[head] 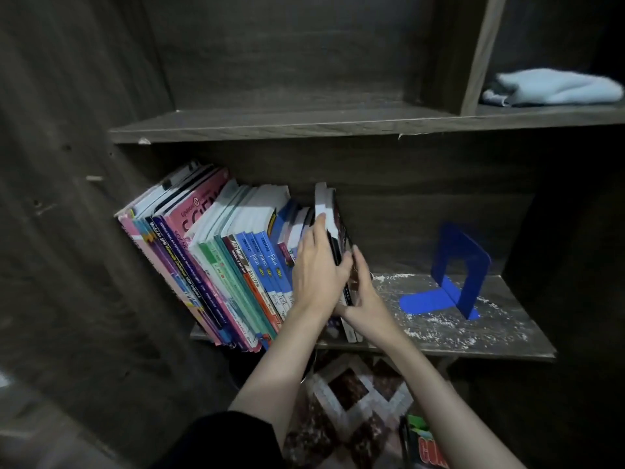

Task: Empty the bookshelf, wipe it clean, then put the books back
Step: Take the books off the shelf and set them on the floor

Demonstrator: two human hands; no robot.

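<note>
A row of several colourful books (216,262) leans to the left on the lower shelf (473,336) of a dark wooden bookshelf. At the row's right end stand a few dark books (325,204). My left hand (316,269) grips them from the left side, fingers curled round their edge. My right hand (362,292) holds them from the right, thumb and fingers against the cover. White dust covers the bare right part of the shelf board.
A blue metal bookend (453,275) stands on the dusty right part of the shelf. A light blue cloth (554,88) lies in the upper right compartment. The upper shelf (287,125) holds nothing. Below, a patterned floor (348,394) and a colourful book (426,445).
</note>
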